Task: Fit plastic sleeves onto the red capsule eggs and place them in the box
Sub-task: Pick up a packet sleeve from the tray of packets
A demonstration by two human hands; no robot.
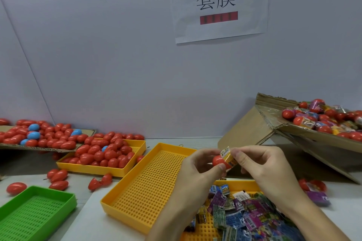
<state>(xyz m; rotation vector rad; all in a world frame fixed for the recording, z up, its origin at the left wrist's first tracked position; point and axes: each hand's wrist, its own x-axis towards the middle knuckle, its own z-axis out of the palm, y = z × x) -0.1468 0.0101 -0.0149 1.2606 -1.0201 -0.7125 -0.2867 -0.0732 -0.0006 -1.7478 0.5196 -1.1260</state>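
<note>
Mid-task. My left hand [197, 164] pinches a red egg [219, 160] above the table's near edge; my right hand [260, 162] pinches a sleeve [227, 155] half over it. Sleeved eggs fill the box [244, 133] at right; many bare eggs [101, 154] remain left.

The red capsule egg [219, 160] is smooth, glossy plastic, and the sleeve [227, 155] against it is shiny printed film. Left of the cardboard box [248, 129], matt brown and rough at its torn edges, the empty yellow tray [148, 186] is perforated matt plastic. Above the box hangs a matt white paper sign [219, 4].
</note>
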